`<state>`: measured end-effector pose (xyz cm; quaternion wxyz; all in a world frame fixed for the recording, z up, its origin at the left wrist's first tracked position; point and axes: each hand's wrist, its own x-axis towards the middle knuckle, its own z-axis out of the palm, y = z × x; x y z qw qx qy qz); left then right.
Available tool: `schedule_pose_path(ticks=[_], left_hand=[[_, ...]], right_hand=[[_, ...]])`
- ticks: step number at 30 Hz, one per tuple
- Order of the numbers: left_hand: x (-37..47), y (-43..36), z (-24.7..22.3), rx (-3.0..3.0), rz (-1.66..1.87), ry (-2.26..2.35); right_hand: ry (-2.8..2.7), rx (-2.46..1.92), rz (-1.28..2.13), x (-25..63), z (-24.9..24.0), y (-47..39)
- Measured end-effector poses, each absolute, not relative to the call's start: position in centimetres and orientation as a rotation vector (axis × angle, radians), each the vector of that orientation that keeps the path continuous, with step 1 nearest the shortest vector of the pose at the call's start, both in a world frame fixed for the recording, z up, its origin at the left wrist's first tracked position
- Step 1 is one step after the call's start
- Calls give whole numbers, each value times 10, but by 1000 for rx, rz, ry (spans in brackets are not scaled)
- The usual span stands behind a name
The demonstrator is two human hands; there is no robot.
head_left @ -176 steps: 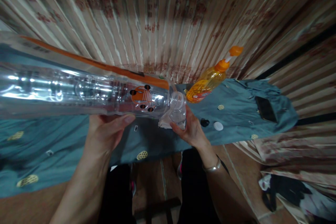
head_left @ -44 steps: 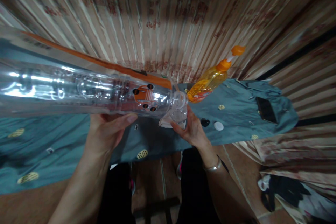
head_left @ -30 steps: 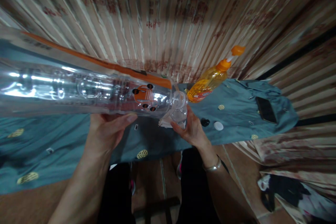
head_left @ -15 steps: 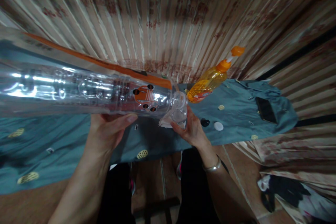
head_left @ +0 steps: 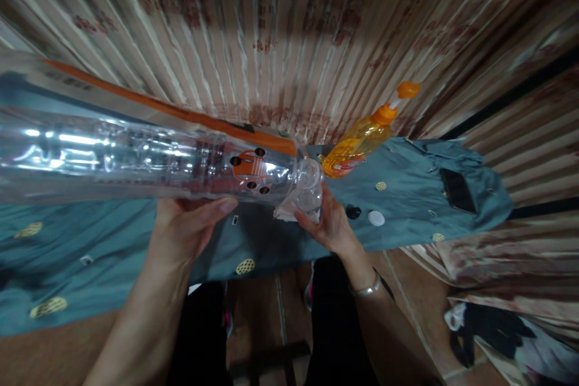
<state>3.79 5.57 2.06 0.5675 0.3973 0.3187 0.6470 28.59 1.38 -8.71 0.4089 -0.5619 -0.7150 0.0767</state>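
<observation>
A large clear plastic bottle (head_left: 190, 163) lies nearly level across the left half of the view, printed with orange and black marks. An orange-edged band runs along its upper side. My left hand (head_left: 187, 223) is closed on its underside, thumb along the near edge and fingers mostly hidden. At the right end, the bottle's neck meets a small clear container (head_left: 308, 198) with whitish material at its lower edge. My right hand (head_left: 330, 220) is wrapped round that container, thumb in front. Behind it stands an orange squeeze bottle (head_left: 357, 148) with an orange nozzle top.
A blue-green patterned cloth (head_left: 407, 193) covers the narrow table. On it lie a small black cap (head_left: 353, 211), a white disc (head_left: 376, 218) and a dark phone (head_left: 458, 190). A pleated curtain (head_left: 271, 30) hangs close behind. Dark and white fabric (head_left: 502, 338) lies at lower right.
</observation>
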Motion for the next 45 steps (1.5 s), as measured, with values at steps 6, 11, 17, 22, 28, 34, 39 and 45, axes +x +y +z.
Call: schedule_pose_path(ticks=[6, 11, 17, 22, 28, 34, 39, 45], left_hand=[[42, 54, 27, 901, 1536, 763], [43, 53, 30, 898, 1534, 766], [43, 53, 29, 881, 1555, 755], [42, 55, 27, 873, 1568, 719], [42, 56, 26, 877, 1567, 731], [43, 55, 26, 828, 1561, 762], [40, 54, 25, 852, 1557, 765], [40, 54, 23, 877, 1536, 755]], right_hand=[[-1805, -1394, 136, 286, -90, 14], [-1813, -1404, 156, 286, -88, 14], [-1810, -1402, 182, 286, -88, 14], [-1797, -1431, 230, 286, -84, 13], [-1782, -1435, 254, 286, -83, 13], [-1797, -1427, 201, 286, -87, 13], [-1794, -1435, 191, 285, -86, 12], [-1812, -1411, 157, 285, -88, 13]])
